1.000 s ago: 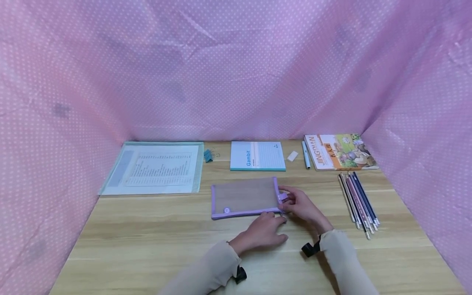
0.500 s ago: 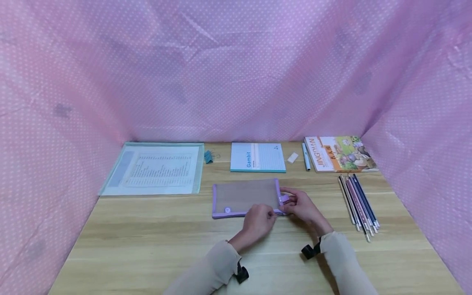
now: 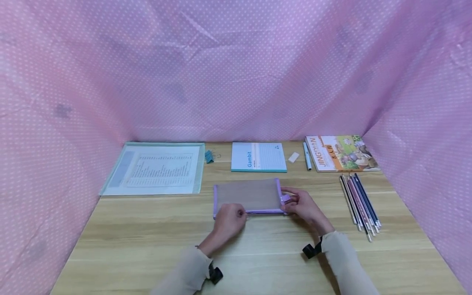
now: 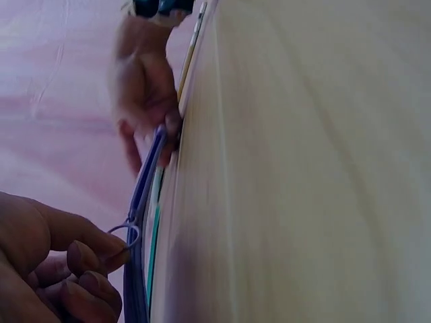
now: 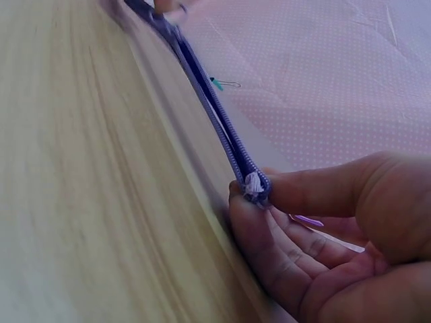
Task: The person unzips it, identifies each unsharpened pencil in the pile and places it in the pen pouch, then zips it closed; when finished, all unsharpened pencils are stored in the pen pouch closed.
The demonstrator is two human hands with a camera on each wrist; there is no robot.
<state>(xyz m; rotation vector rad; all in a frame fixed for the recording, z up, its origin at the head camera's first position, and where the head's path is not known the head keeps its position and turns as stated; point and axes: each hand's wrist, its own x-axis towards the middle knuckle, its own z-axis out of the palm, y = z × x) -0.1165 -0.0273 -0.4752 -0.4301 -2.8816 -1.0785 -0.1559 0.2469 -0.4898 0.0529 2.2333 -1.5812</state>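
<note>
A grey mesh zipper pouch (image 3: 250,194) with purple edging lies mid-table in the head view. My left hand (image 3: 229,221) is at its near edge, left of the middle. In the left wrist view its thumb and finger pinch the ring of the zipper pull (image 4: 135,235). My right hand (image 3: 306,208) grips the pouch's right end beside the purple tab (image 3: 285,198). The right wrist view shows thumb and finger squeezing the zipper's end (image 5: 254,185), with the zipper teeth parted between there and the pull. The left hand covers the pouch's near left part in the head view.
Along the back lie a document folder (image 3: 155,170), a teal binder clip (image 3: 209,156), a blue notebook (image 3: 258,157), an eraser (image 3: 293,157), a pen (image 3: 307,156) and a picture-covered book (image 3: 343,153). Several pencils (image 3: 359,205) lie right of my right hand. Pink dotted cloth (image 3: 236,82) surrounds the table.
My left hand has pinched the zipper pull near the pouch's right end and drawn it leftward along the near edge, parting the zipper. The right hand has stayed on the right end.
</note>
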